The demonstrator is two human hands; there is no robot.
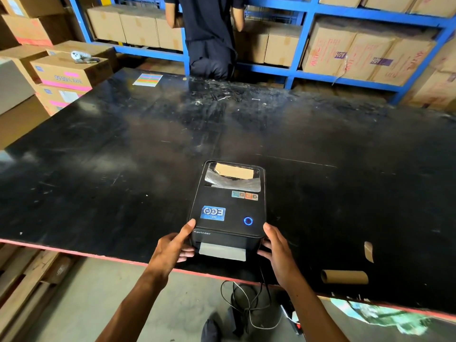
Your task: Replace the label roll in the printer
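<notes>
We grip the closed printer (228, 206) with left hand (172, 245) and right hand (276, 250) clasping its front corners. Probably seeking lid latches; next we lift the cover.

Your printer (228, 211) is black, with a blue sticker (213, 213) and a glowing blue ring (248, 221) on its lid. It sits on a black table (123, 144) edged in red. Right of the printer lies a brown cardboard tube (344, 277); beyond it stand blue shelves (315, 11).
</notes>
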